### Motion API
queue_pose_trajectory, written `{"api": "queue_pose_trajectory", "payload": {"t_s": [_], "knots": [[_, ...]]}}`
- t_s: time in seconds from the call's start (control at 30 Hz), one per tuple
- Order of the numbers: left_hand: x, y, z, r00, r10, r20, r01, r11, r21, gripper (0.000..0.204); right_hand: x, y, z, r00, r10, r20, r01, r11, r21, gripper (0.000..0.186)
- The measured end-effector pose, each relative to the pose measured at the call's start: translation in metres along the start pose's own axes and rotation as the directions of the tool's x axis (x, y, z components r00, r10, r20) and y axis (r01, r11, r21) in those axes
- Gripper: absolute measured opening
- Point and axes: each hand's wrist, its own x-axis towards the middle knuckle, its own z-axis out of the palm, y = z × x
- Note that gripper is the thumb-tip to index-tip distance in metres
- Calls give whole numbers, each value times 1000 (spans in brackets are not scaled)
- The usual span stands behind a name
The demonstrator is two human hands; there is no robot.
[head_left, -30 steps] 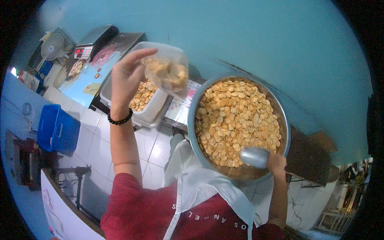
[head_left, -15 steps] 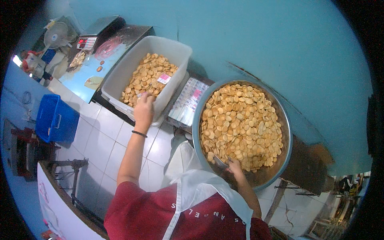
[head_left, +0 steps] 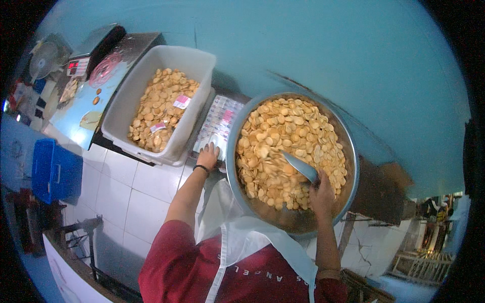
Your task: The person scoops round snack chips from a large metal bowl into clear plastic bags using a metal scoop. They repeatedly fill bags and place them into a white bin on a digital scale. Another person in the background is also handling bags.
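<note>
My right hand (head_left: 322, 194) is wrapped round the handle of a metal scoop (head_left: 300, 166). Its blade lies among small round golden biscuits (head_left: 303, 129) heaped in a big metal basin (head_left: 352, 184), and some of them are blurred by motion near its tip. To the left of the basin, my left hand (head_left: 207, 155) rests with fingers apart on the near end of a stack of printed clear plastic bags (head_left: 218, 118). A translucent white bin (head_left: 198, 63) farther left holds bagged biscuits (head_left: 161, 101), with two pink-and-white labels showing.
A digital scale (head_left: 88, 53), pink string (head_left: 106, 69) and two loose biscuits are on the table (head_left: 76, 118) at the far left. A blue lidded bin (head_left: 58, 171) stands on the tiled floor. The blue wall (head_left: 323, 45) runs behind the basin.
My left hand has left the white bin and come right to the plastic bags. The scoop has swung from the basin's near edge up into the middle of the biscuits.
</note>
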Motion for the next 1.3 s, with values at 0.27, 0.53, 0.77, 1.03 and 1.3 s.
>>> {"api": "queue_pose_trajectory", "payload": {"t_s": [0.27, 0.53, 0.77, 1.03, 1.3], "knots": [[4, -19, -13, 974, 140, 177, -122, 987, -108, 17, -16, 61, -35, 917, 194, 348, 24, 844, -535, 29], [14, -43, -57, 952, -132, 277, 248, 864, -438, 14, -54, 126, 34, 743, 293, 602, -22, 909, -416, 34], [-5, -60, -165, 991, -128, 47, 89, 345, -934, 12, -57, 82, 111, 640, 245, 728, -392, 919, 36, 40], [-36, -39, -281, 937, -345, -48, 23, 200, -980, 14, -56, 41, 184, 873, 148, 464, -292, 922, 256, 40], [-21, -5, -298, 865, -320, -387, -106, 638, -763, 25, -42, 50, 129, 738, 290, 609, -615, 659, 433, 40]]}}
